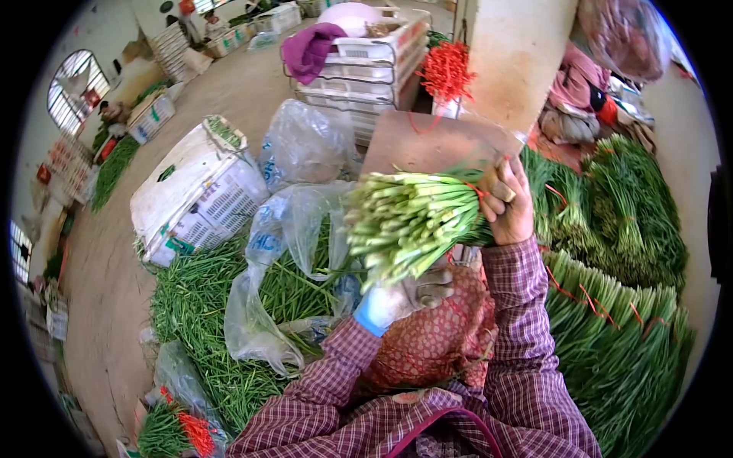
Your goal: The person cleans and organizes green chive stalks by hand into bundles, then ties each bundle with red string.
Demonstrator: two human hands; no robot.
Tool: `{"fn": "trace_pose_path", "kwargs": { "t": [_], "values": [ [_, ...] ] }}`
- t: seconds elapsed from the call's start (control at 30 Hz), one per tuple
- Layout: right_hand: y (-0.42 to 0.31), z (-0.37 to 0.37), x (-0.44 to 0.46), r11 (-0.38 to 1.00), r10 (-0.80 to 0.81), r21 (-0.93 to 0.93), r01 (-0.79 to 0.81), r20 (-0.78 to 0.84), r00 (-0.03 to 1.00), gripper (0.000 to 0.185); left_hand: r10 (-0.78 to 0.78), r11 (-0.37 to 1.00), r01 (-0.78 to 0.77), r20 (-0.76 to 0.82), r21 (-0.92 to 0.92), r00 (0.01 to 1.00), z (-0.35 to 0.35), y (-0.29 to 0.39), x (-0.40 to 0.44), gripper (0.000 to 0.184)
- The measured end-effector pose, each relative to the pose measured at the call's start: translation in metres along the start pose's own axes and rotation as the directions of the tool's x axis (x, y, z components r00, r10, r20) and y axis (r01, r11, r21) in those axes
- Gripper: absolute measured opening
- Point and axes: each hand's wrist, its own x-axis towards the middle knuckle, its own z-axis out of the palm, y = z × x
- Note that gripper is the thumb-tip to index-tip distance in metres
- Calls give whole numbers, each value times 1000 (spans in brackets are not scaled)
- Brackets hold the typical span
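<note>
A thick bundle of chives (412, 221) is held up in front of me, its pale cut ends turned left and towards me. My right hand (510, 200) is closed on it at the right, where a red tie (477, 191) goes round the stalks. Just beneath the cut ends is my left hand (405, 298), in a pale glove with a blue cuff. Its fingers point right, loosely bent and slightly apart; whether they touch the stalks I cannot tell. A red patterned cloth (435, 336) covers something below, near my lap.
Loose green stalks (202, 328) and open plastic bags (263, 305) lie left. Tied bundles (611, 343) are stacked right. Ahead stand a brown board (431, 141), red ties (447, 72) and stacked white crates (366, 72). A white covered basket (206, 195) leans further left.
</note>
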Motion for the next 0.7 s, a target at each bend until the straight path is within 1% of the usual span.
{"fn": "trace_pose_path", "kwargs": {
  "t": [0.03, 0.1, 0.13, 0.17, 0.23, 0.27, 0.3, 0.33, 0.37, 0.4, 0.43, 0.47, 0.5, 0.53, 0.57, 0.6, 0.63, 0.67, 0.7],
  "values": [
    [0, 8, -2, 999, 8, 53, -11, 58, 998, 17, -76, 995, 81, 87, -59, 993, 0, -1, 11, 92],
    [2, 22, -8, 994, 35, 96, -52, 174, 984, 17, -93, 984, 130, 275, -119, 957, 10, 6, 31, 92],
    [3, 27, -14, 995, 63, 61, -77, 207, 976, 17, 19, 997, 0, 232, -82, 972, 20, 12, 35, 92],
    [-1, 36, -17, 995, 97, -28, -93, 271, 958, 16, 137, 991, -131, 191, -42, 972, 31, 17, 37, 93],
    [-11, 43, -24, 941, 172, -337, -43, 364, 915, 17, 379, 921, -386, 110, 53, 919, 53, 29, 33, 93],
    [-17, 50, -29, 878, 263, -469, -96, 304, 915, 18, 491, 799, -449, -3, 400, 871, 59, 37, 29, 94],
    [-17, 46, -29, 878, 267, -468, -102, 301, 916, 18, 590, 613, -350, -116, 709, 799, 66, 45, 26, 95],
    [-16, 39, -27, 816, 294, -567, -112, 240, 925, 19, 625, 621, -318, -208, 716, 753, 35, 69, 29, 91],
    [-17, 32, -24, 743, 310, -658, -123, 176, 934, 19, 667, 534, -345, -134, 772, 732, 33, 88, 39, 85],
    [-17, 25, -17, 717, 317, -676, -170, 99, 943, 21, 718, 441, -365, -80, 820, 691, 53, 100, 50, 76],
    [-12, 14, -3, 800, 250, -577, -163, 75, 965, 22, 655, 353, -438, 116, 827, 746, 73, 114, 61, 67],
    [-14, 13, 12, 840, 195, -522, -151, 31, 980, 21, 588, 489, -452, 101, 746, 802, 87, 123, 72, 56],
    [-17, 12, 26, 875, 142, -465, -135, -19, 990, 21, 583, 571, -468, 67, 675, 809, 66, 149, 90, 44],
    [-24, 17, 40, 891, 89, -444, -89, -20, 996, 20, 607, 449, -474, 130, 757, 784, 62, 165, 102, 37],
    [-33, 23, 51, 905, 36, -423, -42, -21, 999, 19, 589, 345, -482, 215, 805, 779, 90, 167, 115, 41],
    [-41, 26, 58, 902, -44, -428, 54, 32, 999, 17, 567, 234, -496, 298, 836, 768, 119, 170, 127, 47],
    [-50, 30, 61, 895, -82, -439, 83, 23, 996, 16, 517, 378, -481, 250, 791, 819, 130, 175, 140, 58],
    [-51, 22, 64, 900, -109, -421, 117, 44, 993, 17, 513, 381, -476, 247, 792, 822, 127, 172, 147, 58],
    [-51, 12, 66, 904, -135, -401, 149, 63, 989, 18, 546, 317, -484, 260, 816, 797, 123, 166, 153, 70]
  ]
}}
